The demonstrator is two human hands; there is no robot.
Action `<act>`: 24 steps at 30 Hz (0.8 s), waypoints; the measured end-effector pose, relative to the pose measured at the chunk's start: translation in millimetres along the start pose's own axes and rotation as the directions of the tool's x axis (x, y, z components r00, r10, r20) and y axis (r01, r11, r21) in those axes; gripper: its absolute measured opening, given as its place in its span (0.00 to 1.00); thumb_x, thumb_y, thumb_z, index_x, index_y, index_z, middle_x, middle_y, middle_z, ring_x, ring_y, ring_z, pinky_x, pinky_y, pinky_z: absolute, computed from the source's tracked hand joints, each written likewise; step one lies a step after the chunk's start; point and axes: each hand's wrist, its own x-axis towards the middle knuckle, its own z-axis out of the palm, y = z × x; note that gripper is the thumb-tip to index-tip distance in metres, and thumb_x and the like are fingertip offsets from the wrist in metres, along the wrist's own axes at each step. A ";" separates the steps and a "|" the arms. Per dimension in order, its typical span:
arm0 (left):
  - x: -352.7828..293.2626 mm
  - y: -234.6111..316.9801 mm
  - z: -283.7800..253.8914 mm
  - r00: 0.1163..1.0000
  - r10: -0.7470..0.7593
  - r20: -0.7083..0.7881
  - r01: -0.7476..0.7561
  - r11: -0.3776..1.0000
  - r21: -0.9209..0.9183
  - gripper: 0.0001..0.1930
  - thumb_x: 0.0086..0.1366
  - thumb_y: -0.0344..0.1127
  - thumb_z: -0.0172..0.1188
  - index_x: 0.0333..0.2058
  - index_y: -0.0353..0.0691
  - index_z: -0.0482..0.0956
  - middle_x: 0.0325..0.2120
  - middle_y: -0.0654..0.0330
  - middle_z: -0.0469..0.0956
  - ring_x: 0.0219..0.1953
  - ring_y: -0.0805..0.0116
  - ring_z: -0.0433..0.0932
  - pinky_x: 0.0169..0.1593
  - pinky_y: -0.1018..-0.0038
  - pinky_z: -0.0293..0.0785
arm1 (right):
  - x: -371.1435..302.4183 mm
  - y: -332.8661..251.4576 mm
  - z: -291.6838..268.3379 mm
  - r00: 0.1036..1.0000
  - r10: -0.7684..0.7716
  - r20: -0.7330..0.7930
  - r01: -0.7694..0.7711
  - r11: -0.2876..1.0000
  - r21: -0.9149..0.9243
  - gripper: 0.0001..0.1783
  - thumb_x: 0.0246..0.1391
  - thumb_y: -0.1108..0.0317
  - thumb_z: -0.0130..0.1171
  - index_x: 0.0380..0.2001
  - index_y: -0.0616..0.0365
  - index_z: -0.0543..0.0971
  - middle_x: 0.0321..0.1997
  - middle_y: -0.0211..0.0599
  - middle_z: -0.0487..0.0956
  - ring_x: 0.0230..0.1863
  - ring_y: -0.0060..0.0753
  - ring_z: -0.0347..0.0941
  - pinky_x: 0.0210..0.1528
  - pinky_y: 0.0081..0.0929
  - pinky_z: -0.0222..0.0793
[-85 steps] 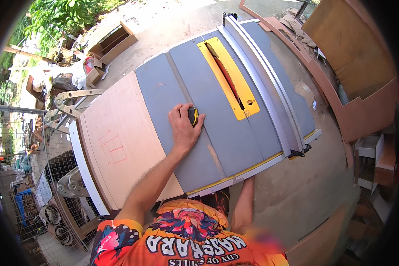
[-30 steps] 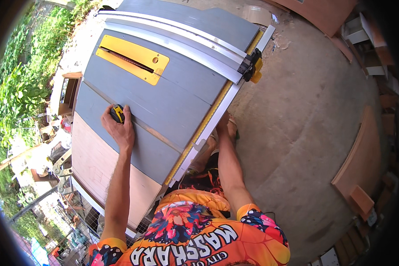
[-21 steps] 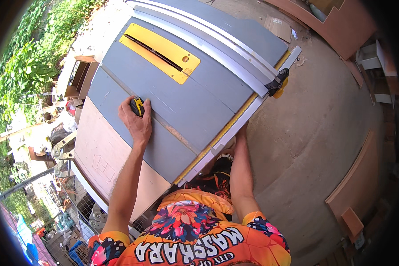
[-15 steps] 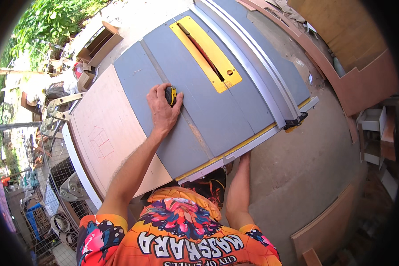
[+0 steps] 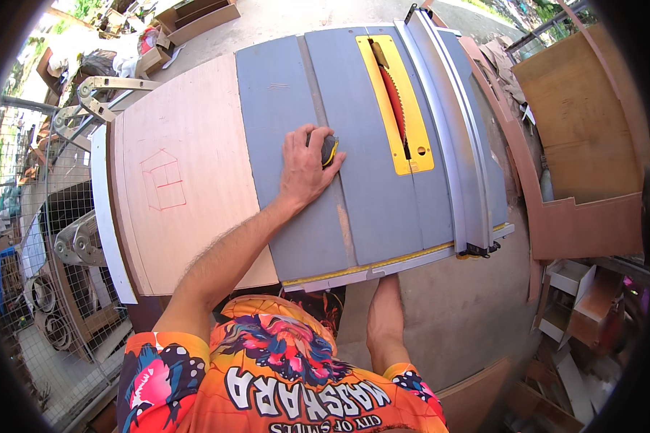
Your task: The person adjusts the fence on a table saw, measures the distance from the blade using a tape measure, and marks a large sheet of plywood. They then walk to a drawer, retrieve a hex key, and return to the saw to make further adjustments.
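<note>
Black-and-yellow tape measure point(image 5: 330, 149): located left of the yellow throat plate point(image 5: 415, 133), at the slot in the grey saw table point(image 5: 375, 209); no drawn-out tape visible.
Left hand point(image 5: 307, 162): grasping the tape measure, fingers curled over the case, thumb on the side nearer the throat plate.
Right forearm point(image 5: 387, 325): on the near side of the throat plate, passing beneath the front rail point(image 5: 419, 263).
Right hand: hidden under the rail; cannot tell whether it grips anything.
Step in hand: judged to be an operation below the table edge by the right hand, with the tape measure kept ready on top; its exact nature cannot be confirmed.
Next move: likely calls for withdrawing the right hand past the rail without snagging, and keeping the left hand on its own side of the throat plate, away from the teeth.
Red saw blade point(image 5: 396, 105): standing in the slot of the throat plate; whether it turns cannot be told.
Rip fence point(image 5: 458, 144): right of the throat plate, running the depth of the table.
Pale wooden panel point(image 5: 209, 130): left of the throat plate, adjoining the grey surface, with a red line drawing point(image 5: 165, 182).
Brown boards point(image 5: 578, 108): beyond the rip fence, right of the throat plate.
</note>
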 end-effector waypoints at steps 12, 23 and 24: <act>5.0 9.1 -1.3 0.999 -0.009 -0.032 0.010 1.000 0.004 0.27 0.60 0.39 0.74 0.55 0.42 0.74 0.53 0.50 0.68 0.54 0.48 0.67 0.59 0.56 0.67 | -13.3 -13.0 11.7 0.999 0.005 0.032 -0.003 0.999 -0.047 0.23 0.63 0.55 0.65 0.52 0.61 0.80 0.39 0.47 0.87 0.37 0.44 0.86 0.39 0.38 0.83; -3.5 1.0 -13.0 0.997 -0.080 -0.019 0.081 0.996 0.039 0.28 0.60 0.45 0.74 0.55 0.45 0.73 0.53 0.53 0.70 0.56 0.50 0.67 0.60 0.53 0.66 | -15.3 -36.9 -56.1 0.990 0.009 0.141 0.010 0.991 -0.136 0.24 0.64 0.56 0.66 0.56 0.61 0.78 0.39 0.47 0.87 0.36 0.41 0.87 0.39 0.36 0.84; -3.0 4.0 -11.2 0.997 -0.069 -0.028 0.069 0.997 0.029 0.28 0.60 0.45 0.74 0.55 0.45 0.73 0.53 0.53 0.70 0.56 0.50 0.67 0.60 0.53 0.66 | -19.6 -38.9 -61.5 0.988 0.013 0.157 0.013 0.987 -0.163 0.24 0.64 0.56 0.66 0.56 0.61 0.78 0.39 0.47 0.87 0.36 0.41 0.87 0.39 0.36 0.84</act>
